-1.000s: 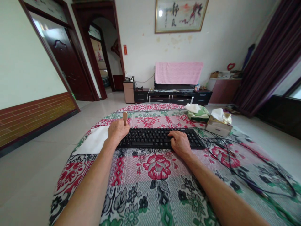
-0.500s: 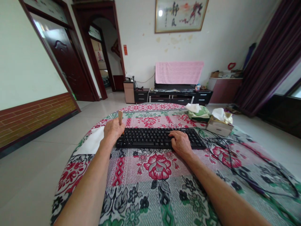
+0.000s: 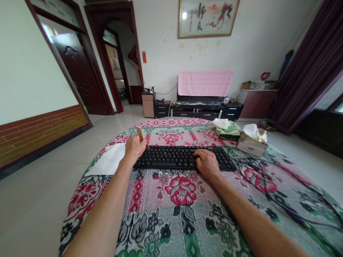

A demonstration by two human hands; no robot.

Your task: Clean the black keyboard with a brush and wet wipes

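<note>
Our left hand is closed around a wooden-handled tool, its top end poking up above the fist and a fleck of orange showing below; most of the lower end is hidden, so we cannot tell how firmly it meets the keys. Nearest us, the patterned tablecloth runs under everything, and as soft fabric it could ruck or slide if we pushed hard. On our right, loose black cables loop over it; a snagged forearm there might tug things askew. Beyond, the black keyboard lies crosswise, the left hand at its left end and our right hand resting over the keys toward its right end, fingers bent; whether they pinch anything we cannot tell. Should that hand lift or bear down unevenly, the keyboard might swivel under any sideways push, and too steep a tool could catch on a key edge. Just beside the left hand sits a white sheet, which a stray wrist could drag. Farther on, the grey tissue box and green tissue pack stand near the cables and could be nudged if those jerked.
</note>
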